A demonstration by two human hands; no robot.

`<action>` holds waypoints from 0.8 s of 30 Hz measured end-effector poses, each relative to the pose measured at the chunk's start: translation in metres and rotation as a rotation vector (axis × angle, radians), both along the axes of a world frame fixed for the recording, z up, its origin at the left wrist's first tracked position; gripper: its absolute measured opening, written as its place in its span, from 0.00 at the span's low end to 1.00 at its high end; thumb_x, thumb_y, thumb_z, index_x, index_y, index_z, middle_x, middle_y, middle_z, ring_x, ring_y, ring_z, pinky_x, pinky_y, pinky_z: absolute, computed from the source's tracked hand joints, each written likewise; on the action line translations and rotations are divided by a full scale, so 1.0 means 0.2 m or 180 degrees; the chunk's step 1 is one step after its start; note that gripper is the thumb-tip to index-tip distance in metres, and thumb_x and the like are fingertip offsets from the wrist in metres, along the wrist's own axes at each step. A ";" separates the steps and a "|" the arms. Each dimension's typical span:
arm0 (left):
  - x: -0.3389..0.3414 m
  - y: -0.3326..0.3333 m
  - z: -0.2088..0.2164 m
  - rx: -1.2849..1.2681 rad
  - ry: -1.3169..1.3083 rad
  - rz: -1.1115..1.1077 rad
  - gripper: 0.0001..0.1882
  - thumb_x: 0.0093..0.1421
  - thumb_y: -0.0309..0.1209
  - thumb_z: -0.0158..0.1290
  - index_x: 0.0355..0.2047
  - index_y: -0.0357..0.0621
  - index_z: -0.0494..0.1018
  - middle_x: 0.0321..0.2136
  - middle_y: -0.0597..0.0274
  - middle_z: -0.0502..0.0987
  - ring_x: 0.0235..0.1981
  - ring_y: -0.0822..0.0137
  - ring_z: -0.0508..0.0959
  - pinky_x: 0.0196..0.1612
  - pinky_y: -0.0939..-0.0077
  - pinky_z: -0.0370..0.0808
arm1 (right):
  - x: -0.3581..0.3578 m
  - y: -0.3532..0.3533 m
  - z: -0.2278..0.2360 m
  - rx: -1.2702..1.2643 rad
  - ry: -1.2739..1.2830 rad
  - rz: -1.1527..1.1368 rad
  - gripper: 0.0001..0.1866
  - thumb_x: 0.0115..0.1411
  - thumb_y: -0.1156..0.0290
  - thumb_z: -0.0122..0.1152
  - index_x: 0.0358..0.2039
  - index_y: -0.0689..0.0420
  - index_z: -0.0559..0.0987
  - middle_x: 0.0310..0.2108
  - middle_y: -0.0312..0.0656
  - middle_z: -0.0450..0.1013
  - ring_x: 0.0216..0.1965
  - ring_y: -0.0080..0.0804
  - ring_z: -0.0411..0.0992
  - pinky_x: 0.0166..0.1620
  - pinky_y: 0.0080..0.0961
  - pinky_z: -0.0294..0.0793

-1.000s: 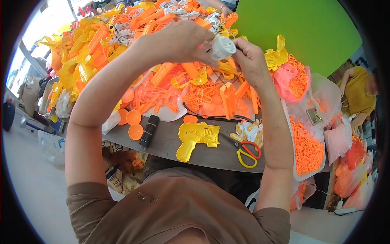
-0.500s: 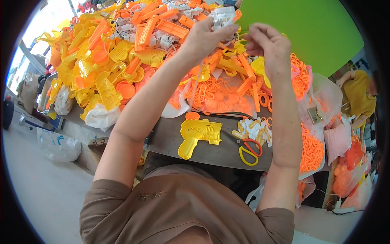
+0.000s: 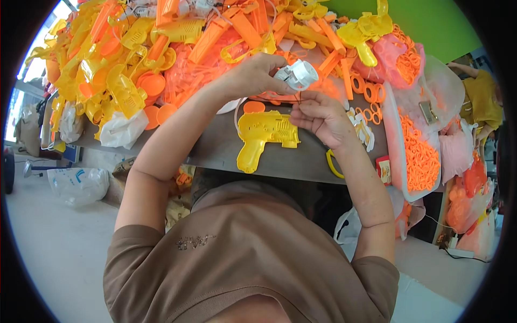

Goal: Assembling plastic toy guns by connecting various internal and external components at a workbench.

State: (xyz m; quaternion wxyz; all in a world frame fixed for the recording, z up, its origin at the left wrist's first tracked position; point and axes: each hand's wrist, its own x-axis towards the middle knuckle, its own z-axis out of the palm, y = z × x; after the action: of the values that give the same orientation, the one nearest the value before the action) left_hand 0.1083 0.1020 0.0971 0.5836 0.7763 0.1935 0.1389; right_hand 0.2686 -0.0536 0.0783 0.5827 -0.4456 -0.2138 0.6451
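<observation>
My left hand [image 3: 257, 79] grips a white plastic part [image 3: 299, 75] with a round end, holding it above the table. A thin dark wire [image 3: 300, 97] hangs from this part, and the fingertips of my right hand [image 3: 326, 119] pinch it just below. Under both hands lies a yellow toy-gun half shell [image 3: 256, 133], its inside facing up and its grip pointing toward me. An orange disc [image 3: 254, 107] rests at the shell's far edge. Of the scissors, only a yellow handle loop [image 3: 333, 164] shows, beside my right forearm; the remainder is hidden.
A tall heap of yellow shells [image 3: 124, 89] and orange parts [image 3: 207, 40] covers the far left and middle. At the right stand a tub of small orange rings [image 3: 417, 156] and a pink bag [image 3: 390, 59]. A person in yellow [image 3: 482, 94] is at the far right.
Both hands have come back from the heap toward me, bringing the white part above the yellow shell. My right hand now covers much of the scissors. The whole view has shifted somewhat.
</observation>
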 end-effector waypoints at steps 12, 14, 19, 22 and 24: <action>-0.21 -0.22 -0.20 -0.0093 -0.0268 0.0292 0.20 0.52 0.35 0.62 0.42 0.37 0.73 0.27 0.61 0.77 0.29 0.74 0.74 0.32 0.75 0.70 | -0.24 -0.09 -0.11 -0.0180 -0.3180 0.0153 0.05 0.54 0.74 0.62 0.29 0.63 0.78 0.21 0.35 0.73 0.17 0.17 0.67 0.18 0.15 0.65; -0.23 -0.28 -0.27 -0.0200 -0.0358 0.0598 0.19 0.54 0.34 0.62 0.42 0.36 0.73 0.27 0.62 0.77 0.29 0.75 0.73 0.32 0.76 0.71 | -0.30 -0.11 -0.12 -0.0352 -0.2826 -0.0079 0.06 0.55 0.74 0.62 0.29 0.63 0.77 0.20 0.35 0.72 0.16 0.17 0.66 0.18 0.15 0.64; -0.23 -0.38 -0.41 -0.0043 -0.0692 0.1430 0.19 0.54 0.33 0.61 0.42 0.33 0.72 0.29 0.58 0.77 0.29 0.74 0.75 0.30 0.76 0.73 | -0.38 -0.13 -0.24 -0.0642 -0.2443 -0.0610 0.07 0.56 0.73 0.61 0.28 0.63 0.74 0.18 0.35 0.69 0.15 0.18 0.65 0.18 0.16 0.65; -0.22 -0.41 -0.43 0.0002 -0.0686 0.1566 0.20 0.54 0.34 0.62 0.42 0.33 0.72 0.29 0.56 0.78 0.29 0.73 0.75 0.31 0.75 0.73 | -0.40 -0.14 -0.29 -0.0507 -0.2907 -0.0830 0.08 0.57 0.73 0.60 0.26 0.63 0.74 0.17 0.35 0.68 0.15 0.18 0.65 0.18 0.16 0.66; -0.22 -0.41 -0.42 0.0001 -0.0631 0.1570 0.20 0.54 0.34 0.62 0.42 0.33 0.72 0.29 0.56 0.77 0.29 0.73 0.75 0.31 0.75 0.73 | -0.41 -0.14 -0.29 -0.0484 -0.2820 -0.0989 0.08 0.57 0.73 0.61 0.26 0.63 0.73 0.17 0.35 0.68 0.16 0.18 0.65 0.18 0.17 0.65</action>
State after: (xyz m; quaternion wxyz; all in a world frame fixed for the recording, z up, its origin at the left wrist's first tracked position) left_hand 0.0637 0.0194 0.0127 0.5481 0.6884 0.3187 0.3523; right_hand 0.1858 -0.0825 0.0195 0.4908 -0.7459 -0.3247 0.3119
